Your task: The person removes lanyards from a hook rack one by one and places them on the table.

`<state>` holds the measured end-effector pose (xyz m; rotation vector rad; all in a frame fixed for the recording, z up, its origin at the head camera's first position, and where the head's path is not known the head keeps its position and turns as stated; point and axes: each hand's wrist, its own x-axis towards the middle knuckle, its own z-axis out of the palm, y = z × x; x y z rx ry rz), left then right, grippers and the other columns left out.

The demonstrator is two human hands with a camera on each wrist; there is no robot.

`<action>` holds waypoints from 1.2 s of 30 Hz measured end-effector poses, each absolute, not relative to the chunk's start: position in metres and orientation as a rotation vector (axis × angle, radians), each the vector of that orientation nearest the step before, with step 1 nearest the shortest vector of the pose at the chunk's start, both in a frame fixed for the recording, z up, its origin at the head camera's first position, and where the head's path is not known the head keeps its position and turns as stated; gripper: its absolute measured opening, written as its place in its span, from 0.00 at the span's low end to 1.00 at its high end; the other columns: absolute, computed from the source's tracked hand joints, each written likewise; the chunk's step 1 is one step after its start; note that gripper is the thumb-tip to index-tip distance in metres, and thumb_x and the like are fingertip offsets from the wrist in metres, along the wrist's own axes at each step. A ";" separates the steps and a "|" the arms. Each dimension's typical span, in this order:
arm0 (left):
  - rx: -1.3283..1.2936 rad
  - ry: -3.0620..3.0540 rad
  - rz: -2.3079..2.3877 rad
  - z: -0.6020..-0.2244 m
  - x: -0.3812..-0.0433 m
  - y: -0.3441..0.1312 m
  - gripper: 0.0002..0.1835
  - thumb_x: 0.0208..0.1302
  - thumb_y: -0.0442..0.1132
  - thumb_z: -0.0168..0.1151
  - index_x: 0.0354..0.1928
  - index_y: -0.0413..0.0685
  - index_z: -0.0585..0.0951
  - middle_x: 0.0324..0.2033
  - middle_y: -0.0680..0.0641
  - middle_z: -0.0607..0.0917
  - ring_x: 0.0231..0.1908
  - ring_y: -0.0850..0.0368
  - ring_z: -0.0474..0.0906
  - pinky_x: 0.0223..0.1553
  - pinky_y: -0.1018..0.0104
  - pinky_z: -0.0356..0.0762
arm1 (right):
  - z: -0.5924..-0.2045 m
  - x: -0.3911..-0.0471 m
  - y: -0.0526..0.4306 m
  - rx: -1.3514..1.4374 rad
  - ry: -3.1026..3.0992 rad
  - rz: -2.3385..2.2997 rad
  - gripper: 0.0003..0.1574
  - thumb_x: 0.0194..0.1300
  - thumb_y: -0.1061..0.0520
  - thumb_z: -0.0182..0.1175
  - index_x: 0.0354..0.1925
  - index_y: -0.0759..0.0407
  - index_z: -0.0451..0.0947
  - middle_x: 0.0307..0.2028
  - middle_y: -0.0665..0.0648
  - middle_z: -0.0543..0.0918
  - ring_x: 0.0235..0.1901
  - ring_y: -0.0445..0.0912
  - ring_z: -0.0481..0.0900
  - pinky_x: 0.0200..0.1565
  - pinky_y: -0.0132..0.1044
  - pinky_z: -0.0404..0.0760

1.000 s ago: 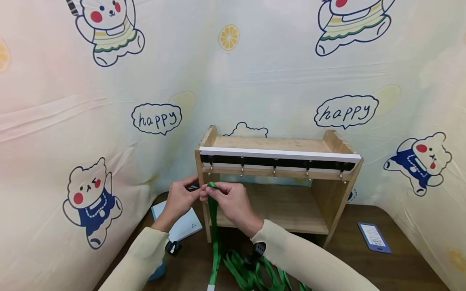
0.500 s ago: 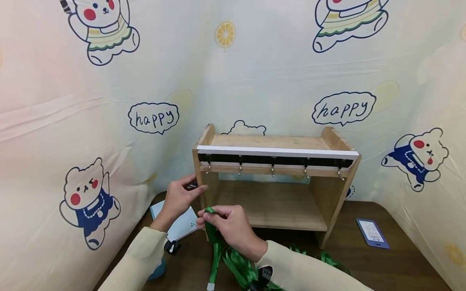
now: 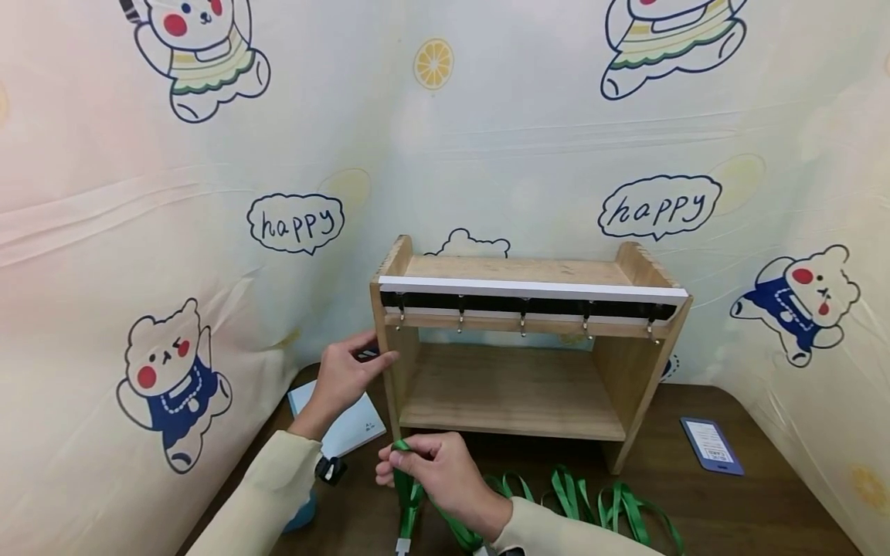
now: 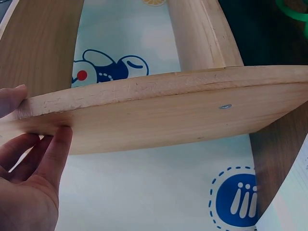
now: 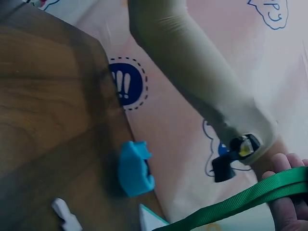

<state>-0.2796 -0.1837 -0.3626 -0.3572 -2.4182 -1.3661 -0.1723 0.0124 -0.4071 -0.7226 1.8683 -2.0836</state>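
My left hand [image 3: 345, 380] grips the left side panel of a small wooden shelf [image 3: 514, 390]. In the left wrist view the thumb lies on one side of the panel and the fingers [image 4: 55, 154] press its outer face. Low in front of the shelf, my right hand [image 3: 448, 479] pinches the folded top of a green lanyard [image 3: 409, 502] between thumb and fingers. The lanyard hangs down to a pale clip [image 3: 402, 546]. More green lanyards [image 3: 573, 494] lie loosely on the table, partly hidden behind the right forearm.
Several metal hooks [image 3: 523, 324] line a black strip along the shelf's upper front. A blue card holder [image 3: 712, 445] lies at the right. A white booklet [image 3: 354, 428] lies under the left forearm, near a light-blue object [image 5: 134, 168] on the dark table [image 5: 48, 110].
My right hand has come down from beside the left hand, carrying the lanyard below the shelf's lower board. The left hand stays at the side panel. Loose lanyards now show farther right.
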 end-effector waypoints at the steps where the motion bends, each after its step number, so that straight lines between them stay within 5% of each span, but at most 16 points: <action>1: -0.357 -2.419 -1.370 -0.363 -0.279 -0.184 0.29 0.62 0.52 0.72 0.63 0.53 0.81 0.55 0.41 0.87 0.48 0.44 0.87 0.45 0.48 0.89 | -0.411 -0.172 0.012 -0.722 1.862 -2.083 0.17 0.72 0.56 0.61 0.48 0.69 0.85 0.43 0.76 0.87 0.42 0.52 0.91 0.47 0.39 0.89; 7: -0.356 -2.423 -1.380 -0.362 -0.279 -0.184 0.30 0.62 0.54 0.71 0.64 0.52 0.81 0.56 0.41 0.87 0.48 0.43 0.87 0.46 0.48 0.88 | -0.431 -0.169 0.007 -0.695 1.794 -2.106 0.18 0.72 0.57 0.61 0.48 0.73 0.84 0.43 0.81 0.85 0.45 0.69 0.86 0.47 0.42 0.89; 16: -0.349 -2.434 -1.380 -0.362 -0.280 -0.183 0.30 0.62 0.54 0.72 0.64 0.52 0.81 0.56 0.41 0.86 0.50 0.43 0.86 0.47 0.47 0.88 | -0.454 -0.175 0.002 -0.664 1.759 -2.130 0.17 0.71 0.59 0.62 0.48 0.74 0.84 0.43 0.79 0.86 0.45 0.74 0.83 0.46 0.43 0.89; 28: -0.345 -2.432 -1.370 -0.362 -0.279 -0.183 0.31 0.62 0.54 0.72 0.65 0.52 0.80 0.57 0.41 0.86 0.50 0.43 0.86 0.47 0.47 0.88 | -0.475 -0.196 -0.001 -0.498 1.793 -2.173 0.14 0.70 0.60 0.63 0.47 0.70 0.86 0.42 0.72 0.89 0.42 0.55 0.91 0.46 0.42 0.89; 36: -0.341 -2.433 -1.376 -0.362 -0.279 -0.184 0.31 0.62 0.54 0.72 0.65 0.52 0.80 0.57 0.41 0.86 0.51 0.43 0.87 0.47 0.47 0.88 | -0.493 -0.210 -0.003 -0.426 1.789 -2.220 0.15 0.70 0.62 0.63 0.49 0.72 0.85 0.45 0.72 0.88 0.44 0.56 0.90 0.47 0.40 0.89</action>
